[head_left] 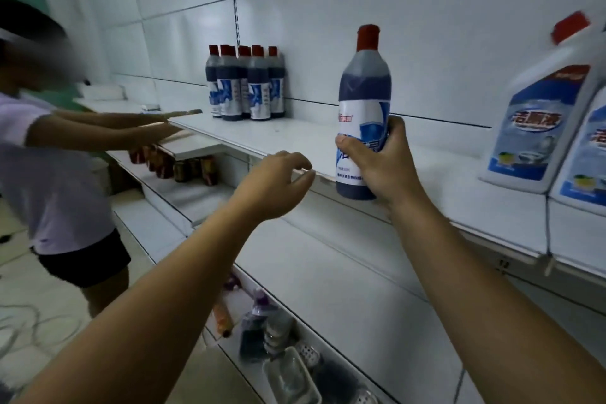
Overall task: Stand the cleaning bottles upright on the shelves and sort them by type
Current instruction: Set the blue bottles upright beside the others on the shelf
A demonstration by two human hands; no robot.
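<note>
1. Two arms of another person [108,128] stretch along the top shelf [295,136] at the far left. If you carry your load that way, you risk knocking into them.
2. The cluster of dark bottles [244,85] stands upright at the back of that shelf, packed close. A hard shove from a newcomer could topple several at once.
3. Your left hand [278,184] hovers just before the shelf's front edge, fingers loosely curled and holding nothing. It gives no support if the other grip slips.
4. Your right hand [380,167] wraps thumb and fingers round the lower label of the red-capped bottle [364,88]. The bottle is upright in the air before the front lip, its base about level with that lip and well apart from the cluster. The base could catch the lip as you move it in. Such a low hold also leaves the tall top free to tip.
5. The white jugs [541,108] sit near the front edge on the right and seem to lean, though the wide lens may be the cause. A swinging elbow could nudge them off.
6. The bottle you hold is tall and slim, with a see-through body filled to the shoulder with dark blue-violet liquid, a white-and-blue label and a red screw cap. It looks the same as the cluster, so I judge it belongs there and not with the opaque jugs.
</note>
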